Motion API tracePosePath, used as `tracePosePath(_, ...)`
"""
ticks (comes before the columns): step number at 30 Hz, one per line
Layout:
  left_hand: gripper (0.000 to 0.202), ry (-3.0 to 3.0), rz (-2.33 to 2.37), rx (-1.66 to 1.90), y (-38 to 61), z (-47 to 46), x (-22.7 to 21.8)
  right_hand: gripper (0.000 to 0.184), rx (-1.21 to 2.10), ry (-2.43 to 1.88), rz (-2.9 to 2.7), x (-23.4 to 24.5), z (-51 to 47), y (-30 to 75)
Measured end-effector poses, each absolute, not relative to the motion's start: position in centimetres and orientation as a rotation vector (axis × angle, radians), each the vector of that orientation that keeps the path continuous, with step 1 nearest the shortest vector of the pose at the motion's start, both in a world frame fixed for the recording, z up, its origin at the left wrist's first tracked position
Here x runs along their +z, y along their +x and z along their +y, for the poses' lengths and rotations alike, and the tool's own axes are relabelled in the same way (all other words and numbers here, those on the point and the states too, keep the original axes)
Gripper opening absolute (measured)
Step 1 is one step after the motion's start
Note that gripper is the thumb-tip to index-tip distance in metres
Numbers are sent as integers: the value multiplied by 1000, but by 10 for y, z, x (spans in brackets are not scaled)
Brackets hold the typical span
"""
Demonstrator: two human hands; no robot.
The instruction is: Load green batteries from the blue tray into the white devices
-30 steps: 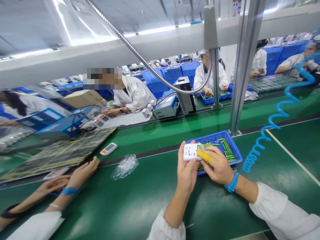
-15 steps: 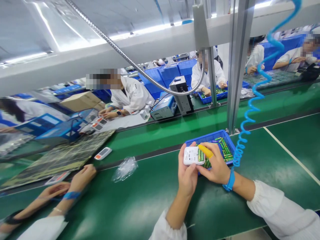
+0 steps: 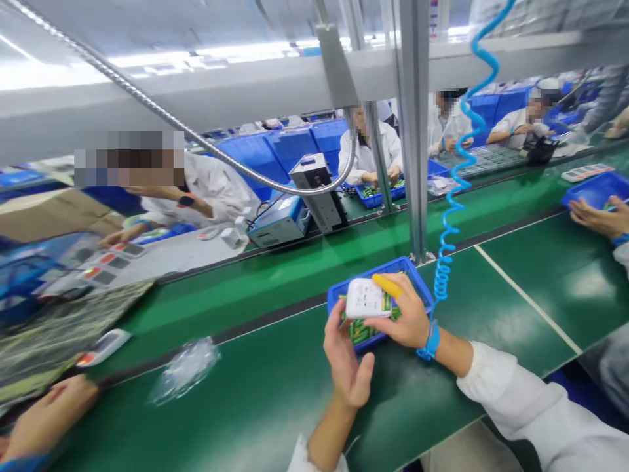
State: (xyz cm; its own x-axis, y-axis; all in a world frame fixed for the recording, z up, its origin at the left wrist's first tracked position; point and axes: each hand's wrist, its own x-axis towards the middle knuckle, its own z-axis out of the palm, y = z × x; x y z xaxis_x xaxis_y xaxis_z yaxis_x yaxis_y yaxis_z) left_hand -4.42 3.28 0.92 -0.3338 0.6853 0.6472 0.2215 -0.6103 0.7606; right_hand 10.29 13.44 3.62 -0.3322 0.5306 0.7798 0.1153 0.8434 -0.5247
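Observation:
My right hand (image 3: pixel 407 318) grips a small white battery-powered device (image 3: pixel 366 299) between its thumb and a finger wearing a yellow finger cot (image 3: pixel 388 286). Green batteries show at the device's right end, in its open compartment. My left hand (image 3: pixel 346 364) is spread just below and left of the device, thumb away from it; whether its fingertips touch the device I cannot tell. Behind and beneath both hands sits a blue tray (image 3: pixel 421 288) holding many green batteries (image 3: pixel 361 333). A blue wrist strap (image 3: pixel 430 341) circles my right wrist.
A coiled blue cord (image 3: pixel 449 236) hangs to my right wrist, near a metal post (image 3: pixel 415 164). Clear plastic bags (image 3: pixel 187 368) lie left on the green table (image 3: pixel 246 406). A co-worker's hand (image 3: pixel 54 413) is at left; another person's hand (image 3: pixel 602 219) reaches a blue tray (image 3: pixel 592 190) at right.
My left hand has loosened from the device and lowered, its thumb now apart. My right hand still holds the device. The view has swung right, bringing another person's hand and tray into sight.

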Motion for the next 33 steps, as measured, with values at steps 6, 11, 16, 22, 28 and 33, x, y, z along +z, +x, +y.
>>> tracePosePath(6,81,2501,986,1585,-29,29,3,62,257,-972,-1791,25,167,239)
tracePosePath(11,72,2523,966,1198,-24,31,-11,64,-5,-1510,-1723,-24,185,365)
tracePosePath(16,54,2496,1104,1022,-30,39,-11,63,-44,-2094,-1639,-50,191,392)
tracePosePath(22,42,2551,1112,1038,-21,38,10,66,-48,-2185,-1600,-37,202,370)
tracePosePath(28,35,2541,1080,997,-9,42,1,67,-34,-1825,-1523,-55,206,380)
tracePosePath(33,30,2511,1146,1020,-9,43,-4,51,339,-1243,-1656,-65,210,299)
